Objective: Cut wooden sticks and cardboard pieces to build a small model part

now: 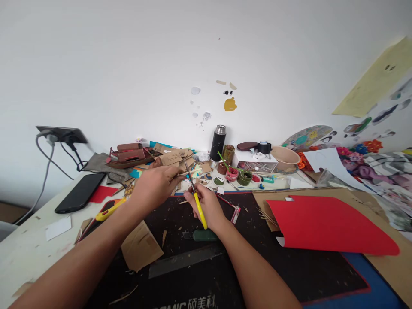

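Observation:
My right hand [210, 208] is closed round a pair of scissors [200, 210] with yellow handles. The blades point up and away, their tips just right of my left fingers. My left hand [156, 184] is closed in a pinch on a thin pale stick [192, 171], which crosses behind or between the blades; I cannot tell which. Beneath my hands lies a black mat [180, 292] strewn with small scraps. A green-handled cutter [204, 235] rests below my right wrist, and a yellow utility knife [111, 209] lies beyond my left forearm.
Cardboard scraps [174, 158] and a brown model boat [130, 156] lie at the back left. A black bottle [218, 143], paint jars [244, 177] and a bowl [285, 158] stand along the wall. Red paper [331, 223] is right, a phone [80, 193] left.

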`<state>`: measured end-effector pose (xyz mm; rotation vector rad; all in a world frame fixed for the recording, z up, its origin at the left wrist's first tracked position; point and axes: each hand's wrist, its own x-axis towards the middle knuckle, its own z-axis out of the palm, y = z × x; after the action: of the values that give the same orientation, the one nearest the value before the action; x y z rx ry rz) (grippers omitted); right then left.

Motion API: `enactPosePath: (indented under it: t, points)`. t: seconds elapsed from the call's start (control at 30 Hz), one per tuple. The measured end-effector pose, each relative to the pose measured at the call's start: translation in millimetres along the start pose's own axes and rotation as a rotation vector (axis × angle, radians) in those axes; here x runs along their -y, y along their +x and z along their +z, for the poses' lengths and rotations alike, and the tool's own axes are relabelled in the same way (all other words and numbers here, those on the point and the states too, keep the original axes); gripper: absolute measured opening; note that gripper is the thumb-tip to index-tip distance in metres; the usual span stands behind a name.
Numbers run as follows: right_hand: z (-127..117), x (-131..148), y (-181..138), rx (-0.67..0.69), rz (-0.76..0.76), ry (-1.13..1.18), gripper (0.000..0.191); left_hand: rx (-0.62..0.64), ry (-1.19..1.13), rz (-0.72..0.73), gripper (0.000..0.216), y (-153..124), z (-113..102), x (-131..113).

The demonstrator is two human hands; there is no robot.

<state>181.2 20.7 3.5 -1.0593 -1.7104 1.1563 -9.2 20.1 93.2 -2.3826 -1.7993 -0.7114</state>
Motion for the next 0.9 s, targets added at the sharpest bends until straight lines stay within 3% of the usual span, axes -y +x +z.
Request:
enactPosePath:
  t: [0.27,0.4,0.6,0.9]
  points:
    - [-1.4,3.5,-0.6,-0.057,-0.09,-0.182,0.022,0.065,-0.134,0.001,0.035,1.9,10.4,-1.4]
    - [-6.2,9.4,-1.4,-0.054,-0.105,-0.27,0.018,0.098,-0.294,-0.014,0.038,4.5,5.6,5.5]
    - [-8.3,12.3,-2.4,-0.04,-0.13,-0.384,0.013,0.252,-0.469,-0.015,0.046,9.6,-5.1,22.6]
    - [-10.9,11.0,-1.0,-0.025,-0.105,-0.3,0.02,0.195,-0.481,-0.11,0.038,9.3,-9.2,18.1]
